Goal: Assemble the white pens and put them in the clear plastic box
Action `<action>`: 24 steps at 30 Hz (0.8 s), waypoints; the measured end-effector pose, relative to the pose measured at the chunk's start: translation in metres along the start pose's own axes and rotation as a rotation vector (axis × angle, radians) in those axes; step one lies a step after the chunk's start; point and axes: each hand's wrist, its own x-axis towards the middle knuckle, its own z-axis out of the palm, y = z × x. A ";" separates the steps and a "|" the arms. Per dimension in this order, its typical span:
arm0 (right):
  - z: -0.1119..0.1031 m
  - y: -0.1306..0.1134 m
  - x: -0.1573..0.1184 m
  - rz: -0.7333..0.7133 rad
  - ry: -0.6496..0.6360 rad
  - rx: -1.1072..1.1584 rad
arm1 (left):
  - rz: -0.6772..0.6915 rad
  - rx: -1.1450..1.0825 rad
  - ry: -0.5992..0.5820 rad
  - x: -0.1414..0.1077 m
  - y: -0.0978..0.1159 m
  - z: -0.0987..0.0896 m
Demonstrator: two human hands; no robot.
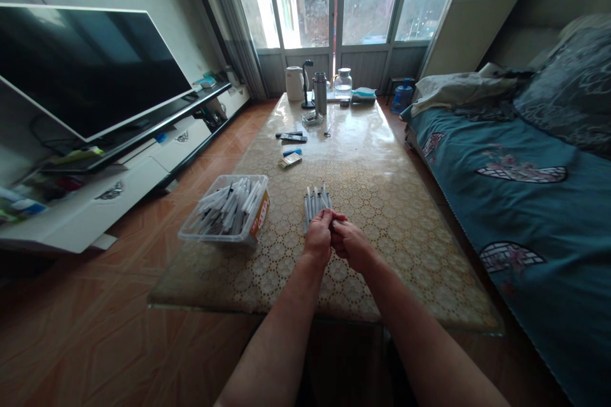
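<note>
My left hand [319,235] and my right hand [352,243] meet above the near half of the table, fingers closed and touching. A slim pale stick, apparently a pen [325,200], slants up from the left fingertips. What the right fingers pinch is hidden. Just beyond the hands lies a row of several slim white-and-grey pens [309,205] with dark ends, partly covered by my left hand. To the left stands a clear plastic tub [185,233] with an orange label, heaped with loose pens [230,206] of the same look.
A patterned cover lies on the long table [391,216]. Farther up are a small box [290,160], a blue lighter-like object [292,152], dark remotes [292,137], a glass ashtray [312,119], a thermos [320,94], a kettle [294,84] and a glass jug [342,84]. A bed [477,140] flanks the right.
</note>
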 end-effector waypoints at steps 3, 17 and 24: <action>0.005 0.001 -0.001 -0.027 0.040 -0.025 | -0.001 -0.026 0.029 0.000 -0.001 0.000; -0.005 -0.009 -0.004 -0.004 -0.091 -0.044 | -0.022 -0.175 0.024 0.002 0.010 0.003; 0.003 -0.004 -0.001 -0.027 -0.007 -0.083 | -0.037 -0.195 0.120 0.005 0.005 0.004</action>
